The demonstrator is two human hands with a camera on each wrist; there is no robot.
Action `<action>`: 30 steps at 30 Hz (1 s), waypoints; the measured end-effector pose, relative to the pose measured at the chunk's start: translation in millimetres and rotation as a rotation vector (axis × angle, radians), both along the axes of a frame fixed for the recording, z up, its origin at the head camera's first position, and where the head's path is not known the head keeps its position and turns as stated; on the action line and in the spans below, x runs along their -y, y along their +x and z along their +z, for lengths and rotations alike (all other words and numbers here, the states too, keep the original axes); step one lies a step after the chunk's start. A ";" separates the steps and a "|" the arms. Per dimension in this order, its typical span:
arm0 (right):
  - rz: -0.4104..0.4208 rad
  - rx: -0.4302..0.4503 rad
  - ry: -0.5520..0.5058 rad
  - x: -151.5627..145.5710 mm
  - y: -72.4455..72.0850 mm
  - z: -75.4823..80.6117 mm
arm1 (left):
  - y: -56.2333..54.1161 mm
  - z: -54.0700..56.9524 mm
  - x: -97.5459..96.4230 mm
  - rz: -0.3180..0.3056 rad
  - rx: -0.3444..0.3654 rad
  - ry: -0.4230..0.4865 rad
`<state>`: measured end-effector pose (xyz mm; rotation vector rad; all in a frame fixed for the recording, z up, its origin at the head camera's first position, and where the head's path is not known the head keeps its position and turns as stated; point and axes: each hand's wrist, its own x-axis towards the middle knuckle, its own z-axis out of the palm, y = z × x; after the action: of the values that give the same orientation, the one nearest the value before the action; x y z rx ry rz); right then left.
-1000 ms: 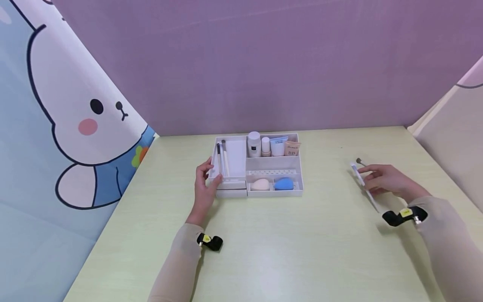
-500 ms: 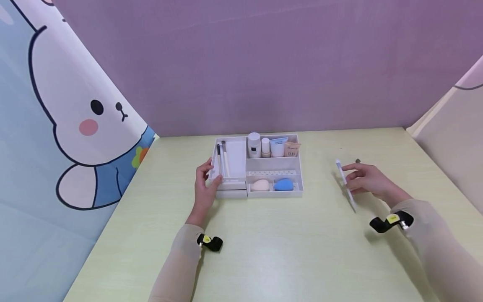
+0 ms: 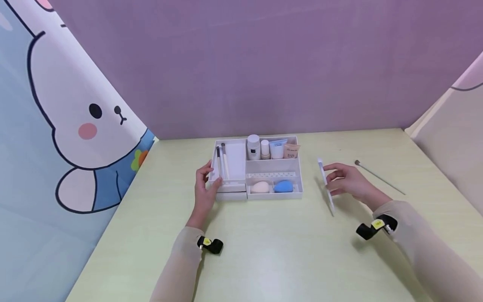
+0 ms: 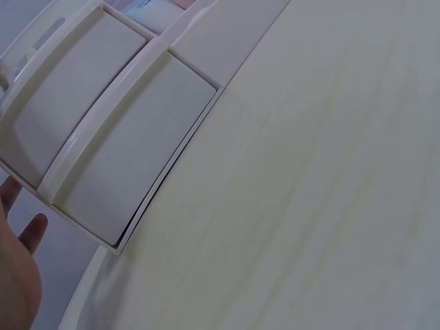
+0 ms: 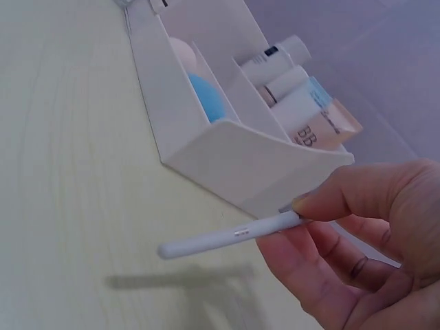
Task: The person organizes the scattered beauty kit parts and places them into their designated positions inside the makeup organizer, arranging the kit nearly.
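A white makeup organizer (image 3: 274, 166) stands mid-table, with two drawer fronts (image 4: 137, 144) at its left part. My left hand (image 3: 205, 188) grips its left front corner, thumb on the front edge and fingers along the side. To the right of the organizer, my right hand (image 3: 346, 181) pinches a slim white pen-shaped stick (image 5: 227, 238) between thumb and fingers, just above the table. Faint silver print shows on the stick; part of it hides behind the fingers. Two makeup brushes (image 3: 225, 161) lie in the organizer's left tray.
Another brush (image 3: 380, 177), thin-handled, lies on the table right of my right hand. Inside the organizer are bottles (image 3: 254, 147), a blue-and-white tube (image 3: 277, 149), a BB tube (image 3: 291, 151), a pale sponge (image 3: 260, 187) and a blue sponge (image 3: 283, 186). A purple backdrop (image 3: 264, 71) rises behind.
My right hand has moved left toward the organizer with the white stick, leaving the loose brush on the table in fuller sight. My left hand has stayed on the organizer.
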<state>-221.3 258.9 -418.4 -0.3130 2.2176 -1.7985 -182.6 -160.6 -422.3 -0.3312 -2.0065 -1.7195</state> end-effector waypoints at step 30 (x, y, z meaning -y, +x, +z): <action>0.077 -0.007 -0.074 72.5 -2.4 12.6 | -1.0 -0.8 1.6 -0.011 0.001 -0.014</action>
<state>-223.7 186.4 -405.8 -0.4149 2.1172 -1.8441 -183.6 -162.2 -423.1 -0.3472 -2.0224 -1.7130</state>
